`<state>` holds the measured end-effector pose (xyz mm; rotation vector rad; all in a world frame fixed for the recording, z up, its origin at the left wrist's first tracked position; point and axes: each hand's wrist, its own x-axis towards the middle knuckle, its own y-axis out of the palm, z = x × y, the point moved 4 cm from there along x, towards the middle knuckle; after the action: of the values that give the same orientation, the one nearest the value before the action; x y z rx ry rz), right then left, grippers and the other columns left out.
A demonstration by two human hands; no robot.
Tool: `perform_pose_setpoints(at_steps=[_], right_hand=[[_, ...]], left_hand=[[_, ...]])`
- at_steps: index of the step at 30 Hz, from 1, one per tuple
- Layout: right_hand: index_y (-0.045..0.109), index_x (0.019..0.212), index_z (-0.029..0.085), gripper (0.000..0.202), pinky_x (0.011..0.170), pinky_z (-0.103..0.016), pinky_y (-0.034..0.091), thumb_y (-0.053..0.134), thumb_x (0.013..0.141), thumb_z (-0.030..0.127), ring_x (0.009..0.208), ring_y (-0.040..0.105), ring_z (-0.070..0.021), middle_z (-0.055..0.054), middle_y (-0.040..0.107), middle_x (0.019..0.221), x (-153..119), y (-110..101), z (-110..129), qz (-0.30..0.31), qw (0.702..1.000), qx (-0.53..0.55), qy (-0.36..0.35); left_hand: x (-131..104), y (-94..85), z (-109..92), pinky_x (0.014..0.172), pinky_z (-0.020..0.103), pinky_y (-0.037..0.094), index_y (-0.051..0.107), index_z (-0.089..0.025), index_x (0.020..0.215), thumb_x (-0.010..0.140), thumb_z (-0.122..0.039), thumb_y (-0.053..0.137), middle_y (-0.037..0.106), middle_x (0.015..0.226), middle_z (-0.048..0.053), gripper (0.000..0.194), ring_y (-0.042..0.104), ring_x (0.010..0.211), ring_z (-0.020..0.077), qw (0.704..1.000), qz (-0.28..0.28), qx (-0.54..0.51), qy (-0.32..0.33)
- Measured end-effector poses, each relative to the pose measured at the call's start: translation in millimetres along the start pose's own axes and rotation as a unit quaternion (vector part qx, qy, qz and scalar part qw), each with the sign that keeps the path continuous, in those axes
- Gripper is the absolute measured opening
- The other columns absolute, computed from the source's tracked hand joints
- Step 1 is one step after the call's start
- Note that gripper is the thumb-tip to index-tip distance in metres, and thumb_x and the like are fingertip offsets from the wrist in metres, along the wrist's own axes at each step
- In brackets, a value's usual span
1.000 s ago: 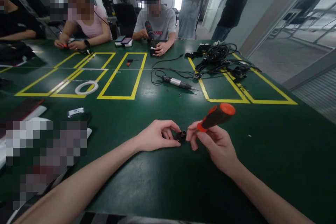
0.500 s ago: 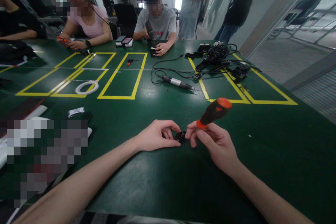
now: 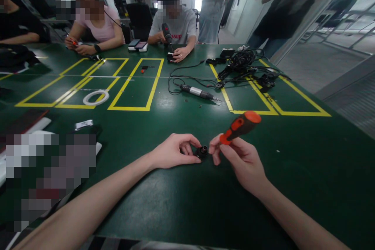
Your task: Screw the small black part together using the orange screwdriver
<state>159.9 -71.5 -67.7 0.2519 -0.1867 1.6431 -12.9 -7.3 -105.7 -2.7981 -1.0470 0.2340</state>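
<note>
A small black round part [image 3: 202,150] rests on the green table [image 3: 164,203] in front of me. My left hand [image 3: 178,150] grips it from the left between thumb and fingers. Just to the right, my right hand [image 3: 238,156] holds a screwdriver [image 3: 241,125] with a black and orange handle, its orange end tilted up and to the right. The fingertips of this hand are a little apart from the black part. I cannot make out the screwdriver's shaft.
Beyond my hands lie an electric screwdriver [image 3: 197,91] with its cable, a white ring [image 3: 96,97] and a tangle of black cables [image 3: 241,62]. A small white packet [image 3: 84,125] is at left. Across the table, a person [image 3: 175,23] holds a power tool.
My right fingertips have drawn slightly away from the black part, and the screwdriver handle has turned a little. At the back right, a standing person has moved nearer.
</note>
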Motion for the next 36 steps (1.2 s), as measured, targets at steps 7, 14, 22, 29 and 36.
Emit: perform_pose_setpoints(at_steps=[7,14,22,29,36], right_hand=[[0.067,0.086,0.020,0.032,0.055,-0.029,0.056,0.075,0.095,0.049,0.055,0.061,-0.0144,-0.005,0.071,0.077,-1.6,0.1,-2.8,-0.011,1.000,-0.014,-0.010],[0.072,0.086,0.019,0.036,0.055,-0.029,0.054,0.067,0.100,0.052,0.056,0.061,-0.0151,-0.004,0.068,0.074,1.1,-2.0,0.4,0.005,1.000,-0.021,-0.003],[0.069,0.094,0.021,0.021,0.061,-0.026,0.058,0.075,0.097,0.041,0.062,0.065,-0.0141,-0.003,0.073,0.079,-3.2,1.5,-1.1,0.018,0.999,0.018,-0.019],[0.072,0.087,0.018,0.038,0.058,-0.029,0.057,0.066,0.101,0.053,0.060,0.064,-0.0159,-0.006,0.072,0.077,-0.4,-1.2,1.7,0.009,0.999,-0.035,-0.001],[0.068,0.091,0.020,0.030,0.059,-0.027,0.058,0.079,0.092,0.049,0.061,0.065,-0.0148,-0.004,0.073,0.078,-1.7,0.9,-0.4,-0.002,1.000,-0.001,-0.009]], left_hand=[[0.4,0.4,-0.9,0.067,0.023,0.053,0.070,-0.013,0.104,0.075,-0.030,0.085,0.071,0.071,-0.001,0.036,0.068,0.066,0.0117,1.000,0.001,0.000,-0.011],[-0.3,0.6,-0.5,0.069,0.024,0.054,0.071,-0.013,0.105,0.076,-0.031,0.085,0.072,0.073,-0.001,0.036,0.068,0.067,0.0115,1.000,0.002,0.001,-0.005],[-0.7,0.5,-2.5,0.067,0.023,0.053,0.070,-0.013,0.104,0.075,-0.029,0.085,0.072,0.073,-0.001,0.036,0.068,0.067,0.0113,1.000,-0.001,0.003,-0.004],[-0.8,0.5,-0.2,0.067,0.022,0.053,0.070,-0.012,0.105,0.076,-0.030,0.085,0.072,0.072,-0.001,0.037,0.068,0.067,0.0113,1.000,-0.001,-0.001,-0.004],[-0.6,-0.1,0.6,0.066,0.022,0.052,0.070,-0.012,0.106,0.076,-0.030,0.085,0.072,0.072,-0.001,0.038,0.068,0.067,0.0114,1.000,0.001,0.000,-0.013]])
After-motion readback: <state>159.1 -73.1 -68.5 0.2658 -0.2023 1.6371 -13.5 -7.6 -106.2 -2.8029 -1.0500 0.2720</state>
